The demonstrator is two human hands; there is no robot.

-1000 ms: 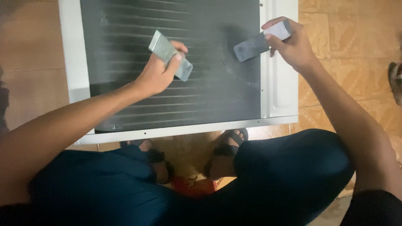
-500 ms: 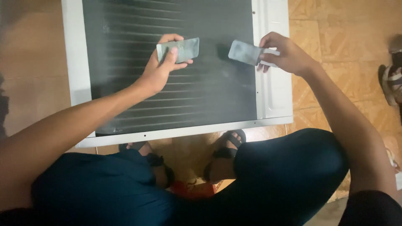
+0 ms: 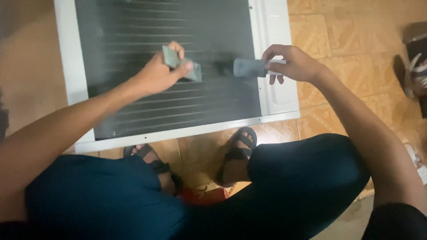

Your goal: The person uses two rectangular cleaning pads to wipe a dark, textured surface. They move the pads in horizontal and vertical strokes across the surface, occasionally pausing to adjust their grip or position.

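Head view: two flat grey pads

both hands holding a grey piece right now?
Yes, the left hand grips one grey piece and the right hand pinches another, both over the dark finned panel.

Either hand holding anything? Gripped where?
Left hand pinches a flat grey piece around its middle. Right hand holds another flat grey piece by its right end. What the pieces are cannot be told.
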